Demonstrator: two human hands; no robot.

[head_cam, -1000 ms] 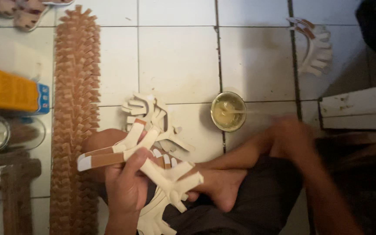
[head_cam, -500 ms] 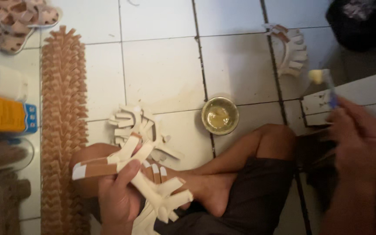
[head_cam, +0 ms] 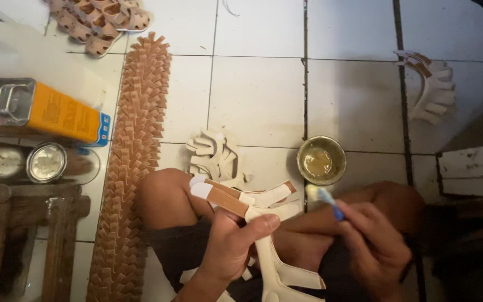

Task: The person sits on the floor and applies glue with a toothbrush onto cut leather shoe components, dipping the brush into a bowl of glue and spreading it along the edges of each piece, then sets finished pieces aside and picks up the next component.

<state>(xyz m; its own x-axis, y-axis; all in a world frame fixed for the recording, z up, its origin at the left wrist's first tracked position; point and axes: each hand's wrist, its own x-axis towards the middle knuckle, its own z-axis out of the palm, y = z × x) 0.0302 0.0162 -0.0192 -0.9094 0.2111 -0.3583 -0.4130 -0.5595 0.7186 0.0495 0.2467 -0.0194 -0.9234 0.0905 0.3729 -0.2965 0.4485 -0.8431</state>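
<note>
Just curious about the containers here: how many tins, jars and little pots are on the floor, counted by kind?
Orange rectangular tin: 1
Clear jar lying on its side: 1
Small round pot of yellowish glue: 1
Total: 3

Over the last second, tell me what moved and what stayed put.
The right hand came in from the right with a blue-handled brush, bringing it close to the white strap piece. The left hand kept hold of that strap piece throughout. The glue bowl and the long row of tan pieces lie as before.
</note>
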